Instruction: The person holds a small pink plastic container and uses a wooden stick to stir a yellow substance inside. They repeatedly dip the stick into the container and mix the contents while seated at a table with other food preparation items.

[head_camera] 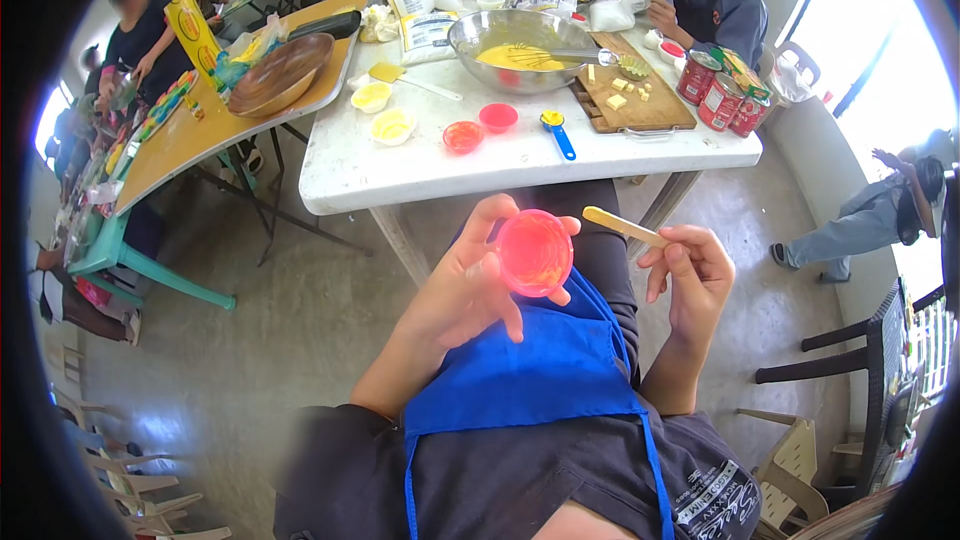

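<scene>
My left hand holds a small pink plastic cup tilted so its inside shows, with yellowish smears on the wall. A wooden stick, yellowish at its tip, is pinched in my right hand, apart from the cup. Beyond my hands, on the white table, are two more pink cups, one smeared inside. Near them lies a blue measuring spoon with something yellow in its bowl. Two white cups with yellow residue stand to the left, by a spatula with a yellow head.
Behind stands a steel bowl of yellow batter with a whisk. Right of it, yellow cubes sit on a wooden cutting board, near several cans. A wooden bowl rests on the left table. Other people work across the table.
</scene>
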Demonstrator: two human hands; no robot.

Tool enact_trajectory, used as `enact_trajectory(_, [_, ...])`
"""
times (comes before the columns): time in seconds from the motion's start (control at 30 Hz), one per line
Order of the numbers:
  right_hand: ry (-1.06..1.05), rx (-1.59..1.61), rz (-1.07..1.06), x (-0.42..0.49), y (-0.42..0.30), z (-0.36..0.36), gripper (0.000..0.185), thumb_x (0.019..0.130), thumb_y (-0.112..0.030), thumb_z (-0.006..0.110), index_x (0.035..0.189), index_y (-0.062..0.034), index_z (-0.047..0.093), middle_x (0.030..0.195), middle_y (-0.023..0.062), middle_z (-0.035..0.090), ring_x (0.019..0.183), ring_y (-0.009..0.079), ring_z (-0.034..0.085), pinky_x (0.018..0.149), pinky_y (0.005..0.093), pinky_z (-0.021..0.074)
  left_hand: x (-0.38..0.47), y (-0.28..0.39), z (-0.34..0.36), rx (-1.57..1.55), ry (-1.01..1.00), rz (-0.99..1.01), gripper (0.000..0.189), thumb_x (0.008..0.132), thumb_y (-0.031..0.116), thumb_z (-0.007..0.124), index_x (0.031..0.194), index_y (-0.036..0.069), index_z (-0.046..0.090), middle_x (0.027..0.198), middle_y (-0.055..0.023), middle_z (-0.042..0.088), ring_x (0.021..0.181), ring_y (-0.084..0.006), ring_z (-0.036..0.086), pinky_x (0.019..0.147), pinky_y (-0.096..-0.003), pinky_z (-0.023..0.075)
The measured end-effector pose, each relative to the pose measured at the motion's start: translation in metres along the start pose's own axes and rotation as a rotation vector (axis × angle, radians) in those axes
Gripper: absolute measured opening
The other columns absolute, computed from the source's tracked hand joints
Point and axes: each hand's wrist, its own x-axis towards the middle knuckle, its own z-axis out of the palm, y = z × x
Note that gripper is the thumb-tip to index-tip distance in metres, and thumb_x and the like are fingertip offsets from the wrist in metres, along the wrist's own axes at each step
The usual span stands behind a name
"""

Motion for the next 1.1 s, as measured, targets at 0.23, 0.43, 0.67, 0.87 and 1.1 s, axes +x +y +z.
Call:
enact_trajectory(0.23, [0.005,0.003,-0.007,0.000,0.000,-0.002,0.018,0.094,-0.010,0.059,0.103,0.0047,0.062,0.077,0.0157,0.069,0.048,0.0104,0.056,0.046,0.0189,0.0378,0.000,0.000,-0.001,0.041,-0.026,0.040,0.050,0.093,0.027,0.060,0.135,0.024,0.034,0.142,-0.0280,0.036,0.102,-0.0411,0.063,0.054,-0.0340,0.0609])
enact_trajectory(0.43, [0.002,0.007,-0.011,0.000,0.001,-0.002,0.018,0.094,-0.010,0.058,0.104,0.0046,0.062,0.077,0.0155,0.069,0.049,0.0100,0.056,0.046,0.0188,0.0377,0.000,0.002,0.004,0.074,0.041,0.054,0.052,0.092,0.030,0.062,0.132,0.023,0.031,0.139,-0.0317,0.035,0.100,-0.0423,0.064,0.053,-0.0351,0.0623])
enact_trajectory(0.67, [-0.021,-0.017,-0.041,0.000,0.005,-0.006,0.021,0.095,-0.011,0.056,0.105,0.0063,0.060,0.076,0.0176,0.065,0.045,0.0129,0.052,0.040,0.0213,0.0401,-0.001,0.001,0.000,0.044,-0.007,0.054,0.054,0.093,0.027,0.060,0.138,0.024,0.032,0.142,-0.0286,0.036,0.103,-0.0422,0.063,0.058,-0.0357,0.0613])
enact_trajectory(0.87, [0.006,0.024,-0.026,-0.001,0.004,-0.004,0.019,0.094,-0.011,0.059,0.104,0.0045,0.062,0.076,0.0155,0.068,0.048,0.0105,0.056,0.045,0.0189,0.0373,-0.002,0.003,0.005,0.110,0.070,0.049,0.070,0.089,0.031,0.065,0.146,0.020,0.025,0.142,-0.0262,0.038,0.102,-0.0398,0.064,0.058,-0.0346,0.0611])
enact_trajectory(1.1, [0.007,0.002,-0.039,-0.002,0.006,-0.004,0.019,0.094,-0.011,0.058,0.104,0.0045,0.061,0.075,0.0158,0.067,0.046,0.0115,0.054,0.043,0.0198,0.0375,0.000,0.005,0.014,0.174,0.163,0.024,0.089,0.082,0.038,0.072,0.146,0.003,0.021,0.138,-0.0255,0.040,0.095,-0.0368,0.066,0.052,-0.0307,0.0611])
